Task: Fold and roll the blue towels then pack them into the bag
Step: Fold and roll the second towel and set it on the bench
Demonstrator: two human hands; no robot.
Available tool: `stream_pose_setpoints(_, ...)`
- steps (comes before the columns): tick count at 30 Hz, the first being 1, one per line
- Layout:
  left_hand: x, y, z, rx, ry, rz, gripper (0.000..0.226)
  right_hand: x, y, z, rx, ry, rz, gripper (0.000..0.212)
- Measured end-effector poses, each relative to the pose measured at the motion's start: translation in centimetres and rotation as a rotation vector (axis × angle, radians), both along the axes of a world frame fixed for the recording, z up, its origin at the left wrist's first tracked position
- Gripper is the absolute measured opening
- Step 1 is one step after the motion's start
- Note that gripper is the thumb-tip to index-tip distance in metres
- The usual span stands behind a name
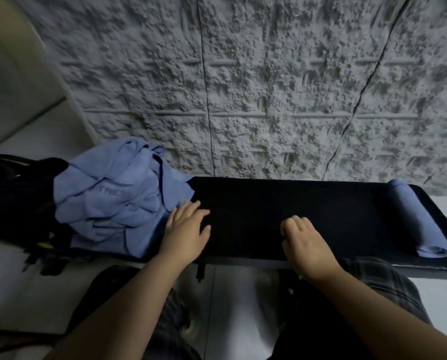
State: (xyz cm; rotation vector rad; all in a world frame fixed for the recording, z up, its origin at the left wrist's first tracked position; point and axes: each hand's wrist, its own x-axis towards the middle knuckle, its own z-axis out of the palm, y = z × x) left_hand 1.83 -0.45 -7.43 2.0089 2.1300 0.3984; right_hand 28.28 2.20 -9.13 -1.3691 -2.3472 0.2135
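While both hands rest on the black worktop (282,203), the left hand (188,224) lies flat with straight fingers beside the crumpled blue towels (113,201) heaped at the left end. The right hand (305,242) has loosely curled fingers holding nothing. A rolled blue towel (419,219) lies at the right end. The black bag (14,193) sits behind the heap.

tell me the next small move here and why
Probably slide the left hand onto the towel pile and pull one towel out. Both hands are empty on the bare bench, and only one rolled towel lies at its right end.
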Motion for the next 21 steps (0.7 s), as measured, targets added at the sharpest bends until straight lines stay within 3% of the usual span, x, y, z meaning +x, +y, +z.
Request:
stream_pose_setpoints(5,-4.9,0.6,2.8,0.204,0.12,0.12,0.038,-0.6,-0.6,-0.5,0.072,-0.092,0.053,0.011)
stream_pose_setpoints(8,-6.8,1.8,4.7,0.252,0.142,0.27,0.037,-1.0,-0.9,-0.6,0.031,-0.078,0.016,0.025)
stream_pose_setpoints(13,-9.0,2.7,6.6,0.124,-0.018,0.521,0.04,-2.3,-2.4,-0.1,-0.059,0.025,0.003,0.036)
stream_pose_setpoints(17,-11.1,3.2,6.4,0.192,0.011,0.589,0.041,-3.0,-3.3,0.3,-0.097,0.03,0.031,0.03)
stream_pose_setpoints(21,-13.9,4.0,6.6,0.118,0.021,0.674,0.037,-2.8,-3.2,-0.1,-0.06,0.076,0.019,0.015)
